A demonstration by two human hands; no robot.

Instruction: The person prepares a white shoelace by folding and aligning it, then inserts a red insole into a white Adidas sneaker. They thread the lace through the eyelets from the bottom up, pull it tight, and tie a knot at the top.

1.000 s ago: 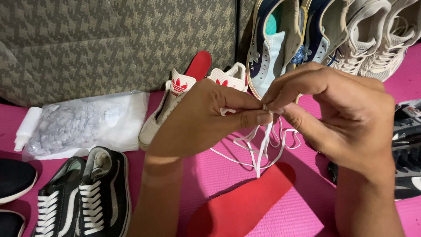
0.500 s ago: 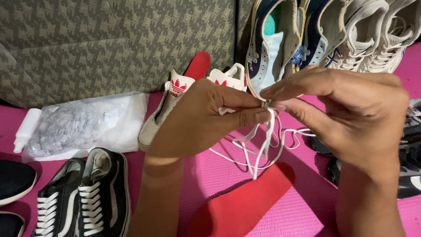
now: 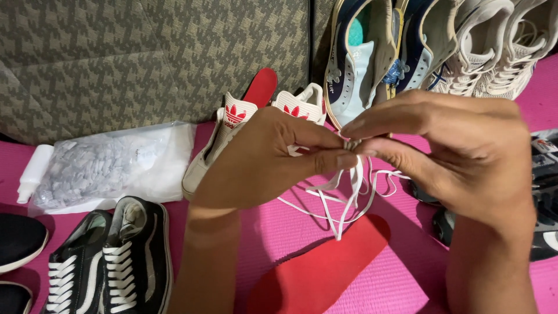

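Observation:
Both hands meet in the middle of the head view and pinch the same white shoelace point(image 3: 349, 197). My left hand point(image 3: 273, 160) grips it between thumb and forefinger. My right hand point(image 3: 459, 151) pinches the lace end right beside those fingertips. The lace hangs down in loops over a pink mat point(image 3: 302, 232). Behind my left hand lies a white sneaker point(image 3: 218, 145) with red marks on its tongue. A red insole point(image 3: 325, 267) lies flat on the mat below the hands.
A black and white pair of sneakers point(image 3: 107, 261) sits at lower left, beside a clear plastic bag point(image 3: 99, 166) and a small white bottle point(image 3: 32, 174). Blue and white shoes point(image 3: 372, 58) and beige sneakers point(image 3: 494, 52) lean against a patterned sofa point(image 3: 145, 52). Dark shoes point(image 3: 543, 197) lie at right.
The hands have stayed together on the lace, with only small finger shifts. The hanging loops have swung slightly.

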